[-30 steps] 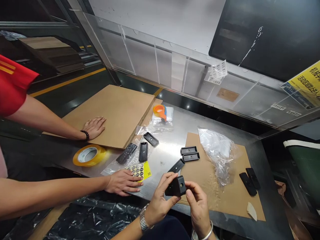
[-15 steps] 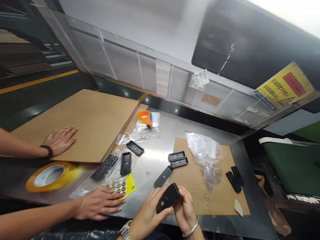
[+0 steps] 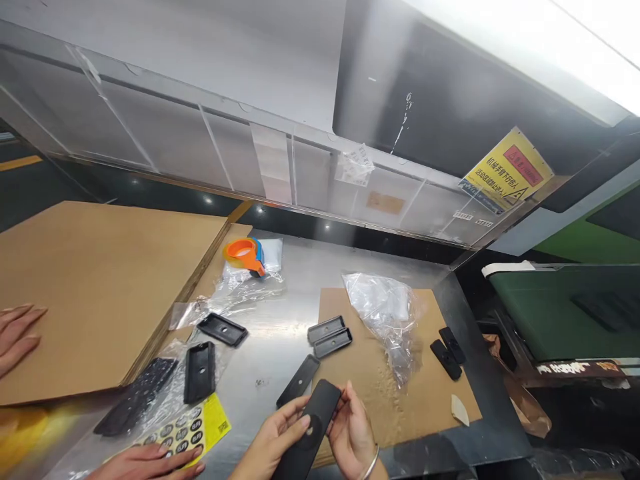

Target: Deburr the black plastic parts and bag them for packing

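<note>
A long black plastic cover point(image 3: 313, 430) with a small pale round spot is held between my two hands at the bottom middle. My left hand point(image 3: 273, 433) grips its left side, thumb laid across the face. With the fingers of my right hand point(image 3: 353, 430) I hold its upper right edge. Just beyond lies a black plastic shell point(image 3: 299, 381). Two more shells point(image 3: 330, 333) lie side by side at the cardboard's edge. Left of these are an open black shell point(image 3: 200, 373) and another tilted one point(image 3: 223, 329). Two black covers point(image 3: 447, 359) rest at the right.
A co-worker's hand point(image 3: 150, 463) lies on a yellow sticker sheet point(image 3: 215, 423); another hand point(image 3: 17, 333) rests on stacked cardboard point(image 3: 110, 287). An orange tape dispenser point(image 3: 245, 253), a crumpled clear bag point(image 3: 383, 307) and a flat cardboard sheet point(image 3: 415, 413) are on the metal table. A conveyor point(image 3: 565, 313) stands right.
My view has turned right, so the table things appear further left. The cover has turned in my hands and now shows its long face. The co-worker's hands stay on the cardboard and sticker sheet.
</note>
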Tool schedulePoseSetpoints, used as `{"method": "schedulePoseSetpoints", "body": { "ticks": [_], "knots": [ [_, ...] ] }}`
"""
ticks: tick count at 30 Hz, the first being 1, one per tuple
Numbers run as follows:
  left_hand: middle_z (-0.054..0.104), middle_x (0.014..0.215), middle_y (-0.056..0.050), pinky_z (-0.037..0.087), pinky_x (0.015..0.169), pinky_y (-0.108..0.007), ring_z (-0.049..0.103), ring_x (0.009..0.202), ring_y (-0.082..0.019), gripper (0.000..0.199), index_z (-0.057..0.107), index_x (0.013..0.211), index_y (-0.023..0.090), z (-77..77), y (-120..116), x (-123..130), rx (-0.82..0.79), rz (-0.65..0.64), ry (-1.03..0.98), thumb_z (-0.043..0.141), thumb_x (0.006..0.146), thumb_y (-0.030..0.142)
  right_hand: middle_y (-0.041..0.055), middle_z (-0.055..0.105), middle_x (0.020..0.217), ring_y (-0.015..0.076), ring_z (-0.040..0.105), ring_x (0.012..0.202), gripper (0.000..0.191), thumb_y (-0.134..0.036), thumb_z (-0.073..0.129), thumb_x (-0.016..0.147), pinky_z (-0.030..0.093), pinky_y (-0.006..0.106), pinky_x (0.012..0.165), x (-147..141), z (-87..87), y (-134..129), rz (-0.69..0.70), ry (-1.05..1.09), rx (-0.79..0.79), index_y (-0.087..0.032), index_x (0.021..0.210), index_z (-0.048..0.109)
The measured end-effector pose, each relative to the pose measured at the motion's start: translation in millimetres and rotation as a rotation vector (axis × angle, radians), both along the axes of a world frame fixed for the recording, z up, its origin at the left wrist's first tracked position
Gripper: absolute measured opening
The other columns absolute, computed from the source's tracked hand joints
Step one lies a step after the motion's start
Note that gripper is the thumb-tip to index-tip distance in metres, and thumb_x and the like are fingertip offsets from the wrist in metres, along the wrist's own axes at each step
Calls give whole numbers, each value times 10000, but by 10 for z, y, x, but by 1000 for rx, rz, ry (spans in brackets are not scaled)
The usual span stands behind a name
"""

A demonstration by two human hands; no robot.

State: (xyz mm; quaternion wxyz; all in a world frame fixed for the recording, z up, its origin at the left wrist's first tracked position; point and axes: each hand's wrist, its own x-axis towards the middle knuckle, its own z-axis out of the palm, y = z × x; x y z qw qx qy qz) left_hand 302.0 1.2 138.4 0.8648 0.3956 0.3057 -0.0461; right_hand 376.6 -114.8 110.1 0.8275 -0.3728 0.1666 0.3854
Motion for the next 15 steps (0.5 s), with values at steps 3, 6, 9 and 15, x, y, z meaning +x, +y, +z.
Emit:
{"method": "schedulePoseSetpoints", "body": {
  "ticks": [3, 6, 9, 15],
  "knots": [
    [676, 985, -88, 442, 820, -316, 605, 941, -233, 479, 614, 1032, 172, 14, -45, 96, -112, 102, 17, 728, 600, 345, 47, 665, 801, 146, 578, 695, 326, -477, 593, 747, 435, 243, 599, 76, 35, -15, 79, -172, -71, -172, 848, 646],
    [692, 916, -71, 454, 757, -301, 628, 856, -213, 456, 604, 1028, 183, 7, -75, 190, -160, 191, 60, 717, 612, 331, 47, 657, 878, 134, 575, 713, 314, -408, 609, 763, 418, 223, 596, 132, 49, -22, 159, -314, -173, -179, 978, 607],
    [699, 864, -48, 449, 730, -275, 626, 814, -191, 424, 616, 991, 189, 1, -86, 269, -192, 229, 85, 720, 598, 310, 43, 649, 917, 106, 561, 661, 318, -376, 597, 782, 390, 200, 551, 175, 51, -30, 193, -369, -231, -178, 1031, 578],
    [693, 873, -45, 435, 719, -254, 610, 775, -155, 362, 609, 988, 170, 16, -101, 339, -266, 201, 28, 683, 639, 236, 41, 658, 844, 124, 578, 685, 314, -365, 626, 753, 430, 223, 616, 236, 112, -81, 140, -312, -223, -162, 991, 603]
  ]
}}
